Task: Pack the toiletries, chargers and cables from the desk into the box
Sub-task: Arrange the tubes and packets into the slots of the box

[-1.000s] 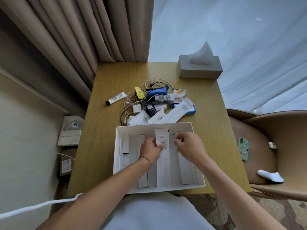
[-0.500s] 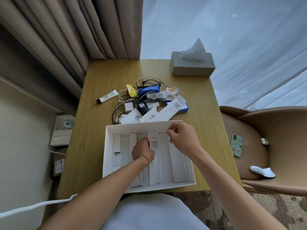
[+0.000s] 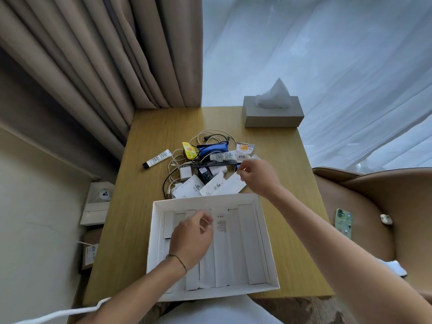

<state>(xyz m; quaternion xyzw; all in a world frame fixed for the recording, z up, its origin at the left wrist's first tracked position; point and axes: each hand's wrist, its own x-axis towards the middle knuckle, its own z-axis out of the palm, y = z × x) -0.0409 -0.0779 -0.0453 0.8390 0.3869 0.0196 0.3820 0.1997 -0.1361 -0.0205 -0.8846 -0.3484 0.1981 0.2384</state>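
Note:
The white box (image 3: pixel 154 232) sits at the desk's near edge with several long white packets (image 3: pixel 224 251) laid side by side in it. My left hand (image 3: pixel 191 239) rests on those packets, fingers loose. My right hand (image 3: pixel 257 176) is beyond the box's far wall, fingers curled over the far end of a long white packet (image 3: pixel 230 187); the grip is hidden. The pile behind holds a white charger (image 3: pixel 184 173), a black adapter (image 3: pixel 205 174), white cables (image 3: pixel 210 134), a blue pouch (image 3: pixel 212 148), a black comb (image 3: pixel 214 163), a yellow sachet (image 3: pixel 189 149) and a black-capped tube (image 3: pixel 157 159).
A grey tissue box (image 3: pixel 273 114) stands at the wooden desk's (image 3: pixel 138 206) far right corner. Curtains hang behind. To the right, a tan chair (image 3: pixel 374 230) holds a phone (image 3: pixel 343 221) and a small white case (image 3: pixel 385 219). Cartons lie on the floor at left.
My right hand left the box's far edge and moved out over the pile to the long packet. My left hand stayed on the packets in the box.

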